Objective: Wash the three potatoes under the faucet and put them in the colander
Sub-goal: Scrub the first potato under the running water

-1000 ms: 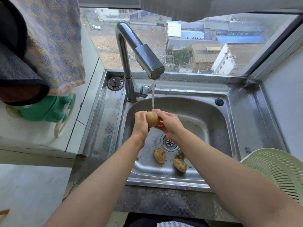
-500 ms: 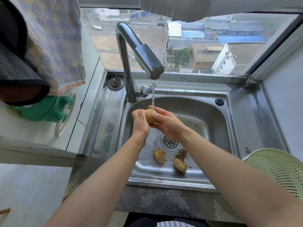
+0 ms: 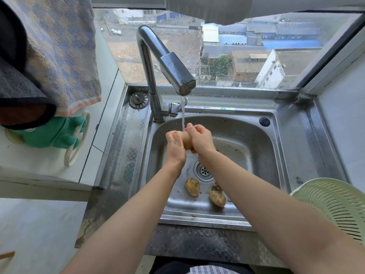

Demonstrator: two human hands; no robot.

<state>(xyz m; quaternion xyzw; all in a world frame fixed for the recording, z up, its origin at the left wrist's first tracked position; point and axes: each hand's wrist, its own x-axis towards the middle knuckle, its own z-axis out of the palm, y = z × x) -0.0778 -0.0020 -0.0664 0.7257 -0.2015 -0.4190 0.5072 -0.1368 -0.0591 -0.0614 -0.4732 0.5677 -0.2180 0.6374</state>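
The first of three washes is in hand. The left grip [image 3: 174, 144] and the right grip [image 3: 201, 140] face each other over the far part of the sink [image 3: 254, 155]. Both have their fingers curled round the held potato [image 3: 187, 141], which is pressed between the palms so that only a pale strip of it shows. The thin stream of water [image 3: 183, 113] from the faucet [image 3: 173, 70] falls on the potato's top, just where the right thumb lies. The visible skin looks smooth and light, so I judge this one nearly clean, though its hidden sides cannot be checked.

Two more potatoes lie on the sink floor, near of the drain [image 3: 204, 171]. The left potato [image 3: 192, 187] and the right potato [image 3: 217, 197] are apart from each other, and both are mottled with soil, with loose grit around them. The colander [image 3: 331, 204] stands at the near right, just beside the basin, and nothing shows in the part of it in view.

The next move, as I read it, calls for turning the potato to rinse any covered face. Then one hand should carry it right and toward the body, over the sink's rim, and lower it into the colander. A wet potato is slippery, so it needs a firm hold on the way. After that comes a reach down for one of the dirty pair.
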